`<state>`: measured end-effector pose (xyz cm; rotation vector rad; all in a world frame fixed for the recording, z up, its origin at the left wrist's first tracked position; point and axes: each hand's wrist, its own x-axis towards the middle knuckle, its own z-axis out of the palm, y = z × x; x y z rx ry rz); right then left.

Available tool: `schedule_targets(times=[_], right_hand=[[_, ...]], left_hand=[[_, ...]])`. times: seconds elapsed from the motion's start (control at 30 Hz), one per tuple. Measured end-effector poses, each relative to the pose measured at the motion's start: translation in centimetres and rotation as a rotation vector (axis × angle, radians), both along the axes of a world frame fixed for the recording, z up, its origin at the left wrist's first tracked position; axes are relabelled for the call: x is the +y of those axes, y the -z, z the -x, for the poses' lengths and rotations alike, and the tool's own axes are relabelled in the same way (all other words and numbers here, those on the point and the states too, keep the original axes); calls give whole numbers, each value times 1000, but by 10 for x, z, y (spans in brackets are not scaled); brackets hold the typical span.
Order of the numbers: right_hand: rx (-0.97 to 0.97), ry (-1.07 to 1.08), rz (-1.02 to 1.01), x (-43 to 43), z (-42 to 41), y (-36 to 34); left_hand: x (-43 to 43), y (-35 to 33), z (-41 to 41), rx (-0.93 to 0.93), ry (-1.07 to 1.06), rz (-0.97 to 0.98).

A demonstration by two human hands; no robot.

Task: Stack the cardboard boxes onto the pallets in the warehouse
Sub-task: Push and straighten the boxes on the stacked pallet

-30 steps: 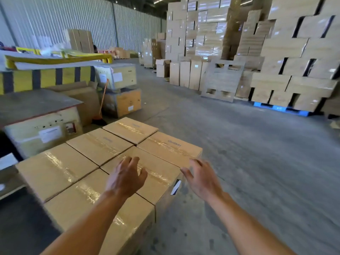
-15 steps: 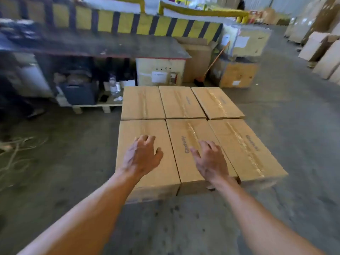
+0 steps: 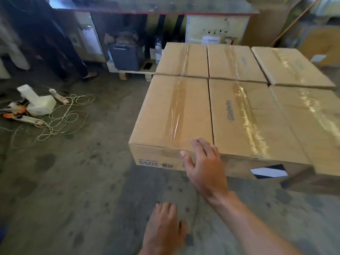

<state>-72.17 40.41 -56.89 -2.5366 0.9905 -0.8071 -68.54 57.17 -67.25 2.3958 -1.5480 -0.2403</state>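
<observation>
Several taped cardboard boxes lie flat in two rows, forming one layer low above the floor. The near left box [image 3: 173, 115] carries the print KB-2055 on its front face. My right hand [image 3: 204, 166] is stretched out with straight fingers over the near top edge of that box, close to the seam with the middle box [image 3: 246, 118]. My left hand [image 3: 163, 229] hangs lower, over the bare concrete in front of the boxes, fingers relaxed and holding nothing. The pallet under the boxes is hidden.
A tangle of cord and power strips [image 3: 46, 115] lies on the floor at left. Behind the boxes stands a workbench [image 3: 152, 8] with a grey bin [image 3: 123, 56] and a bottle [image 3: 157, 50] beneath. A person's legs [image 3: 73, 57] stand at the back left.
The view has swung left and come closer to the boxes. Both hands have drawn back from the box tops; the left hand has dropped to below the box edge.
</observation>
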Motion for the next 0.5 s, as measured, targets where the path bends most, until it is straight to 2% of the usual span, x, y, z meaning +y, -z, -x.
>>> schedule_targets(times=[0.1,0.27,0.5], right_hand=[[-97,-29,135,1,-23,52],[-224,-30,425,-5,-52,128],[-271,-28,760,-23,-69,204]], left_hand=[[-17,88,-2,-57,13,20],[-74,211,-47,-128,-26,262],[-152,287,-123,-277,-35,444]])
